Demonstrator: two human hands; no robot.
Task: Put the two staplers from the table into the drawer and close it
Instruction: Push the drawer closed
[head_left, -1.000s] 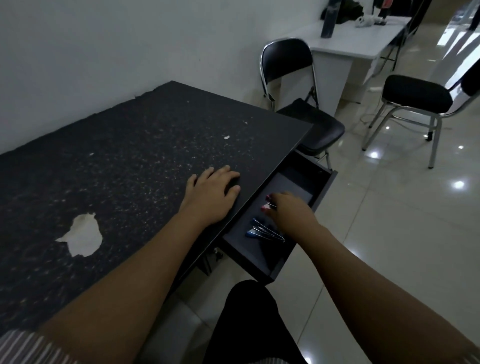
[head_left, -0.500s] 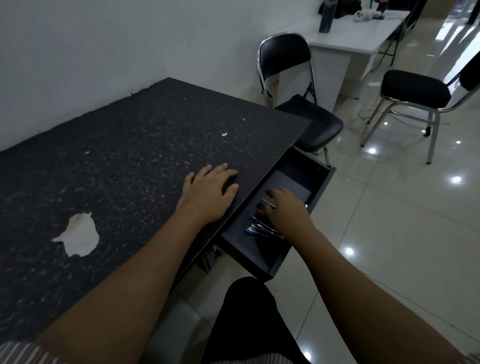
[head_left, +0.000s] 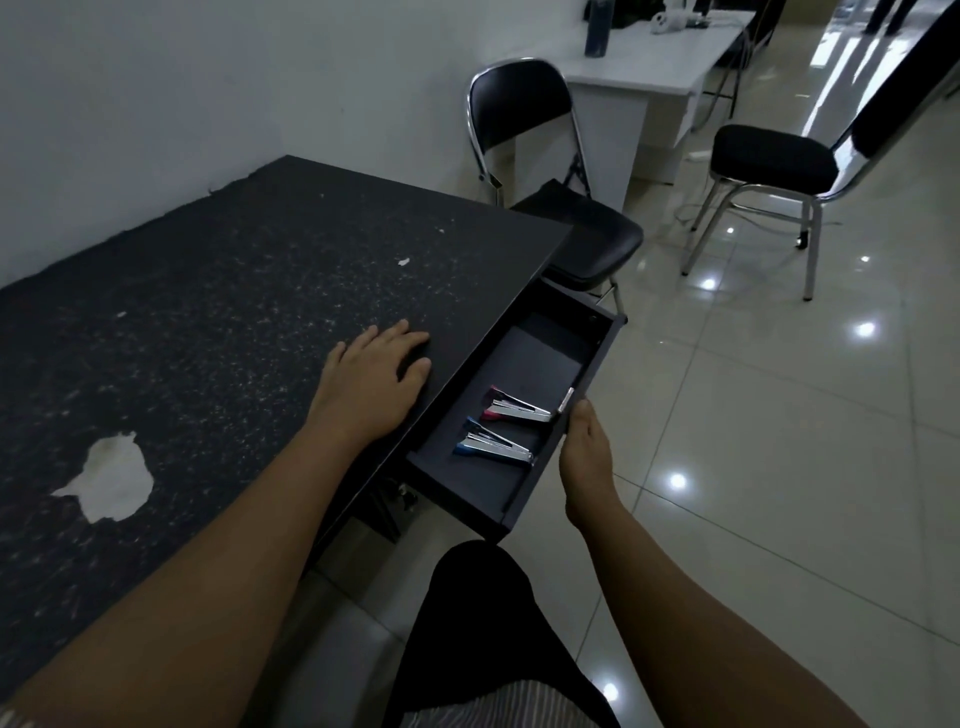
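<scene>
Two small staplers lie side by side inside the open black drawer (head_left: 597, 358): a red stapler (head_left: 514, 409) farther in and a blue stapler (head_left: 493, 447) nearer to me. My right hand (head_left: 587, 462) is outside the drawer's front panel, its thumb resting by the metal handle (head_left: 566, 400); its fingers are hidden behind the panel. My left hand (head_left: 374, 379) lies flat, fingers spread, on the dark speckled table (head_left: 208, 312) near its right edge.
A black folding chair (head_left: 545, 171) stands just beyond the drawer's far end. A second black chair (head_left: 769, 171) and a white desk (head_left: 649, 62) are farther back on the glossy tiled floor. My dark-clad knee (head_left: 483, 613) sits below the drawer.
My right hand has left the inside of the drawer, letting go of the red stapler, and moved to the outside of the front panel. The left hand has stayed put.
</scene>
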